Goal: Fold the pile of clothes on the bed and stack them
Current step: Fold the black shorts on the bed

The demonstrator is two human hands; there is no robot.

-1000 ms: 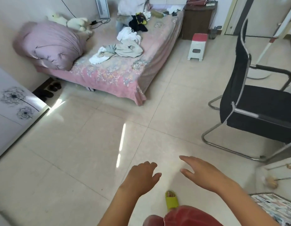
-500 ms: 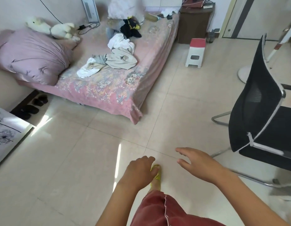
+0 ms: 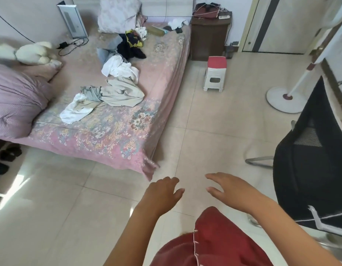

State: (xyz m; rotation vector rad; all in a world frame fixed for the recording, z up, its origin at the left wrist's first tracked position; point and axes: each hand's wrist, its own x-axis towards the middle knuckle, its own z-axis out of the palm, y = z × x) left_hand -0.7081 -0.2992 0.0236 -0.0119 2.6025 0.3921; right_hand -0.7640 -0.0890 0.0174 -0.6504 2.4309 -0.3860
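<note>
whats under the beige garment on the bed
The beige garment lies over a grey piece and a white one, on the floral sheet. Anything beneath its middle is covered.

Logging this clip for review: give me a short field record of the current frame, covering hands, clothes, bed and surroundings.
left hand: open, holds nothing, over the floor
right hand: open, holds nothing, over the floor
clothes: unfolded, loose pile on the bed
bed: pink floral sheet, ahead and left of the hands
duvet: bunched on the bed's left side
stool: on the floor right of the bed
chair: black, at right
task state: no folding begun
</note>
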